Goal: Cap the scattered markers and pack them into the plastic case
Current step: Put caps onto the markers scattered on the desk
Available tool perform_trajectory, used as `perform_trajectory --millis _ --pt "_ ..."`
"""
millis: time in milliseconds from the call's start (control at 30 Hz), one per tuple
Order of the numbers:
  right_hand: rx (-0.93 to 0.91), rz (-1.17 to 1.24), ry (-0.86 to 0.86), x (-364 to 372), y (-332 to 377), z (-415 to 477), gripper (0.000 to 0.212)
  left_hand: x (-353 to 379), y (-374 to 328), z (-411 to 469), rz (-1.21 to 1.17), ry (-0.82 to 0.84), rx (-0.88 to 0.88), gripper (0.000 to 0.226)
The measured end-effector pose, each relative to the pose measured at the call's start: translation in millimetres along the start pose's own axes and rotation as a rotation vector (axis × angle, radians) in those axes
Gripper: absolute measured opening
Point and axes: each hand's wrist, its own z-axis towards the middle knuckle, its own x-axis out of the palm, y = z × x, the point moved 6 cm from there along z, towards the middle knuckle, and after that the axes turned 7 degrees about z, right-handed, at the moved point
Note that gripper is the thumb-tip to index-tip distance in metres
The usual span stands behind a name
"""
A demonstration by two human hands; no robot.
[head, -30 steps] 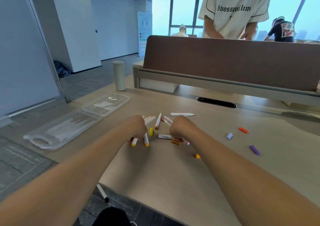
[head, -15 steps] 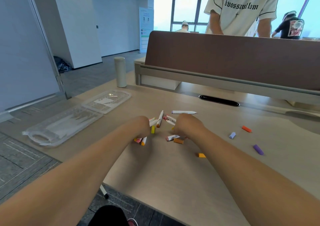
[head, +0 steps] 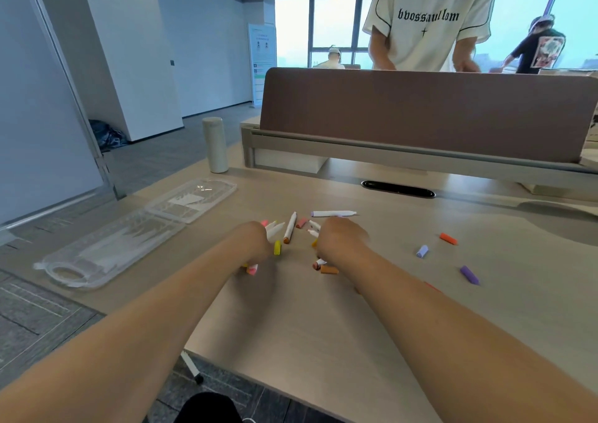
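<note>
Head view: both hands are low on the tabletop, amid the scattered markers. The left hand is curled round several of them, white barrels poking out on its far side and a pink end on its near side. The right hand is also curled round a few, with ends showing far and near; its fingers are hidden. One white marker lies alone just beyond it. A yellow cap sits between the hands. An orange cap, a lilac cap and a purple cap lie well to the right. The plastic case lies open at the left.
</note>
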Motion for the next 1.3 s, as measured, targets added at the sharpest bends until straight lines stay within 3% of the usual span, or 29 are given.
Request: perform_trajectory --millis 100,167,233,367,467,633,767,933,1033,1167,1300 --pt "0.006 0.057 -0.004 -0.1 -1.6 1.4 0.015 -9.9 7.9 -1.6 -0.163 -0.055 -0.021 0.023" --pt "0.016 0.098 -0.008 1.5 -3.6 2.5 0.021 -17.3 9.5 -3.0 -0.212 -0.097 -0.022 0.015" --pt "0.024 0.149 -0.016 0.2 -5.0 0.8 0.007 -23.1 7.0 -4.2 -0.266 -0.112 -0.012 0.013" --pt "0.038 0.258 -0.007 -10.3 -8.7 4.6 0.004 -30.6 0.0 1.4 -0.370 -0.095 -0.006 0.014" --pt "0.052 0.298 0.009 -18.2 -13.1 14.8 0.019 -31.7 -6.9 11.1 -0.429 -0.063 0.001 0.020" --pt "0.040 0.404 -0.019 -34.8 -24.2 28.7 0.023 -32.7 -25.8 27.0 -0.269 -0.084 0.035 0.025" --pt "0.028 0.405 -0.028 -38.8 -27.8 38.9 0.015 -37.9 -39.9 35.1 -0.123 -0.110 0.077 0.030" --pt "0.022 0.459 -0.018 -36.2 -28.0 56.3 0.018 -36.4 -61.8 43.0 0.026 -0.046 0.164 0.049" --pt "0.008 0.496 -0.014 -35.1 -28.2 64.3 0.021 -29.6 -64.8 49.7 0.096 -0.023 0.144 0.046" --pt "0.004 0.534 -0.040 -32.4 -30.9 73.3 0.020 -26.7 -68.8 60.2 0.098 -0.056 0.209 0.069" --pt "0.005 0.572 -0.038 -26.9 -33.3 77.1 0.017 -29.4 -64.0 60.8 0.002 -0.079 0.146 0.038"
